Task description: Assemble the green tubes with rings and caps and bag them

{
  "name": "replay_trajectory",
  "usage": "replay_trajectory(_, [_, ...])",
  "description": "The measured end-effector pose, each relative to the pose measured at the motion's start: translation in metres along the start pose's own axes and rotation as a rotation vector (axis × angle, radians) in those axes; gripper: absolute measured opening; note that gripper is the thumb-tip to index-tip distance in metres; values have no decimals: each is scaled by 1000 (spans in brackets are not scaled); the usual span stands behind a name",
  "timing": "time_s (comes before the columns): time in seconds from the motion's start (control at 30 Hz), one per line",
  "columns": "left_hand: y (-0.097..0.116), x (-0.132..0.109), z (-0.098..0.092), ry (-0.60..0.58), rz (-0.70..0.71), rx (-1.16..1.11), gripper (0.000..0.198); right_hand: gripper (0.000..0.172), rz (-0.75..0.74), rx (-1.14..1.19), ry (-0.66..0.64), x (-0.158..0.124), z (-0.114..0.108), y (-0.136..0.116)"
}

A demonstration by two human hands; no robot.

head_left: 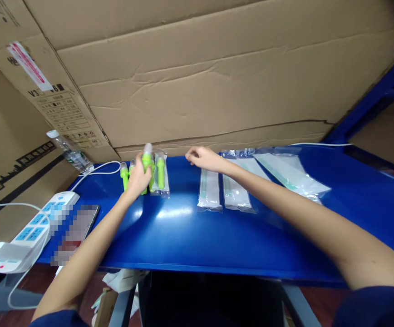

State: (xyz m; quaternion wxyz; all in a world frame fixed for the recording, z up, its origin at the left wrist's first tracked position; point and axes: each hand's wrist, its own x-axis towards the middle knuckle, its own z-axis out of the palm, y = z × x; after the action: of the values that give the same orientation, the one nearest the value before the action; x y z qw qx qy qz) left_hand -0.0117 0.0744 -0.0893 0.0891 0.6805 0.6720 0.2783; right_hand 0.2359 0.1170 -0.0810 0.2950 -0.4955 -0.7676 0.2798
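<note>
Nearest, at six o'clock, grey legs (124,305) stand below the blue table (183,240), with a crumpled white bag (124,278) beside them. Dark blue sleeves (376,306) show at about five and seven o'clock, a bare forearm reaching over the table from each.

Taking the middle of the table as the clock's centre, a phone (86,222) lies toward eight o'clock, its screen blurred out. Just beyond it, near nine, is a white power strip (66,197) with blue sockets, a white cable (97,170) running past it.

Farther in, at one to two o'clock, flat clear packets (236,193) with pale contents lie side by side, the rightmost ones overlapping. The right hand (204,158), just past twelve, is over the far end of the leftmost of these, fingers curled; whether they pinch anything I cannot tell.

At ten o'clock the left hand (140,177) is closed around a green tube (147,160) with a clear cap, held nearly upright. More green tubes (161,173) lie close on both sides of it, the right one over a clear packet.

Beyond, toward ten, a clear bottle (71,152) leans. Farthest, at twelve, rises a creased cardboard wall (197,91).
</note>
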Motion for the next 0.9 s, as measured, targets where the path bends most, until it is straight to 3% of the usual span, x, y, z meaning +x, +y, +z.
replay_trajectory(0.07, [-20,8,-6,74,-8,32,52,12,-29,-184,-29,-9,9,10])
replay_trajectory(0.23, [-47,21,7,11,-32,62,56,22,27,-212,-119,-5,44,9])
replay_trajectory(0.37, [-50,23,18,24,-7,164,64,22,-7,-219,-74,31,73,-4])
replay_trajectory(0.5, [-52,22,22,49,-17,205,68,34,-80,-213,14,78,91,-9])
replay_trajectory(0.67, [-57,23,22,35,-31,248,77,32,-54,-185,-12,115,97,-6])
replay_trajectory(0.8, [-52,21,17,-35,-62,368,81,16,5,-153,-86,116,90,0])
replay_trajectory(0.9, [-44,17,15,-78,-82,409,80,26,53,-100,-182,106,80,6])
